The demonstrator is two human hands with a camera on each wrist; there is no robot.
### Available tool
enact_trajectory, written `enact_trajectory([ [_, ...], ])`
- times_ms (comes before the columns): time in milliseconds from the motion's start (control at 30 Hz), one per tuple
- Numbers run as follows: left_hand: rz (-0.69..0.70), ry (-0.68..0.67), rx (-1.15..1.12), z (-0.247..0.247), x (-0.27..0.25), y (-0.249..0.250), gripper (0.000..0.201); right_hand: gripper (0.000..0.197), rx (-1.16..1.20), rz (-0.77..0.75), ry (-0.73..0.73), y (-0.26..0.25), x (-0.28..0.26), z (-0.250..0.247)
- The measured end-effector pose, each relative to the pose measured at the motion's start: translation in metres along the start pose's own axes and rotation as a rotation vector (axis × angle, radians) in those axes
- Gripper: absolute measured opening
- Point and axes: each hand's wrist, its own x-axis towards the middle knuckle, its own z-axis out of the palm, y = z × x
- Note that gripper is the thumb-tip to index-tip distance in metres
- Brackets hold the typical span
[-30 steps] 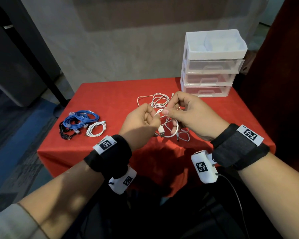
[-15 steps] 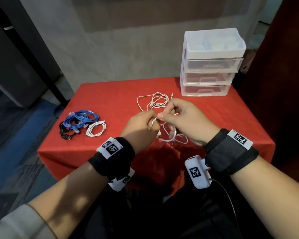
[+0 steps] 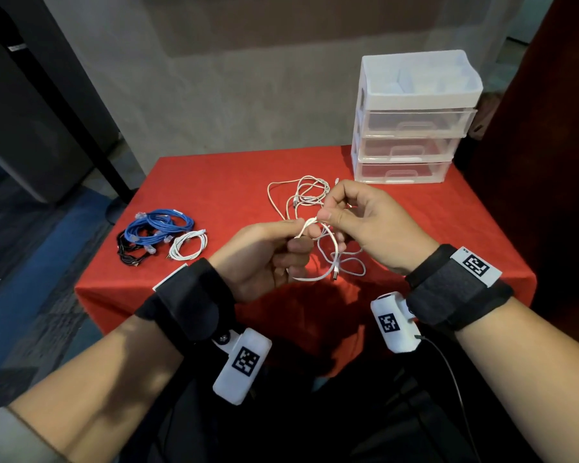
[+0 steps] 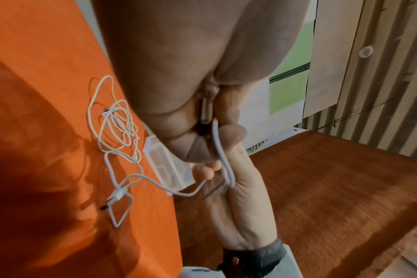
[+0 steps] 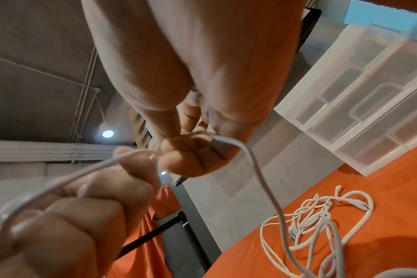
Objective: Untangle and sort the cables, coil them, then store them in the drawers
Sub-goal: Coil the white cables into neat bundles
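1. While both hands work above the near part of the red cloth-covered table (image 3: 221, 182), the white USB cable (image 3: 328, 259) runs between them: the left hand (image 3: 264, 255) has its fingers curled around a few gathered loops, and the right hand (image 3: 358, 222) pinches the strand between thumb and forefinger, just beside the left fingertips.
2. From the right hand the same cable drops to the table, where its plug end (image 4: 114, 197) and a slack loop lie on the cloth.
3. Just beyond the hands, between them and the white plastic drawer unit (image 3: 411, 128), a thin white tangle of cables (image 3: 301, 195) sits unsorted; how many cables are in it is hard to tell.
4. Well to the left of the drawer unit, near the table's left edge, three finished coils lie together: a blue network cable (image 3: 161, 225), a black cable (image 3: 131, 252) partly under it, and a small white coil (image 3: 188, 245) touching the blue one.
5. My reading: sorting and coiling are more than half done, with one cable in hand being wound and the tangle left to separate.
6. Storage has not begun, I judge, since all three clear drawers look shut and seem to hold nothing, and each coil has yet to go in.
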Motion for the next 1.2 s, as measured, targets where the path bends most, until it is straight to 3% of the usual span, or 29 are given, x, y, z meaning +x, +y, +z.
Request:
enact_trajectory([
  [100,0.046,0.020,0.036,-0.001,-0.005,0.008,0.019,0.011,-0.070,0.017,-0.023,0.002,-0.002,-0.003],
  [233,0.115,0.123,-0.146,-0.008,-0.003,0.014,0.020,0.011,-0.155,0.057,-0.039,0.012,-0.002,-0.005],
  [400,0.416,0.258,-0.416,-0.009,0.008,0.021,0.031,0.015,-0.391,0.048,-0.128,0.025,-0.008,0.012],
  [467,0.559,0.395,-0.188,-0.006,0.017,0.017,0.028,0.014,-0.454,0.046,-0.172,0.026,-0.012,0.020],
  [567,0.726,0.500,0.648,-0.003,0.019,-0.003,0.027,0.013,-0.575,0.008,-0.230,0.017,-0.012,0.024],
  [633,0.711,0.412,1.236,-0.009,0.022,-0.015,0.028,0.014,-0.699,-0.052,-0.256,0.010,-0.011,0.022],
  [667,0.677,0.369,1.409,-0.012,0.024,-0.017,0.025,0.017,-0.780,-0.063,-0.275,0.008,-0.010,0.019],
  [800,0.521,0.287,1.678,-0.014,0.026,-0.021,0.022,0.025,-1.006,-0.088,-0.327,0.006,-0.011,0.004],
  [867,0.367,0.261,1.672,-0.013,0.022,-0.021,0.028,0.027,-0.995,-0.109,-0.304,0.002,-0.008,-0.008],
  [967,0.188,0.174,1.367,-0.016,0.020,-0.020,0.037,0.021,-0.868,-0.088,-0.360,-0.003,-0.001,-0.030],
  [1100,0.164,0.052,1.089,-0.014,0.012,-0.009,0.038,0.013,-0.963,-0.170,-0.448,0.022,0.009,-0.046],
  [1200,0.183,0.123,0.812,-0.023,0.002,0.008,0.032,0.013,-1.054,-0.146,-0.337,0.049,0.015,-0.063],
])
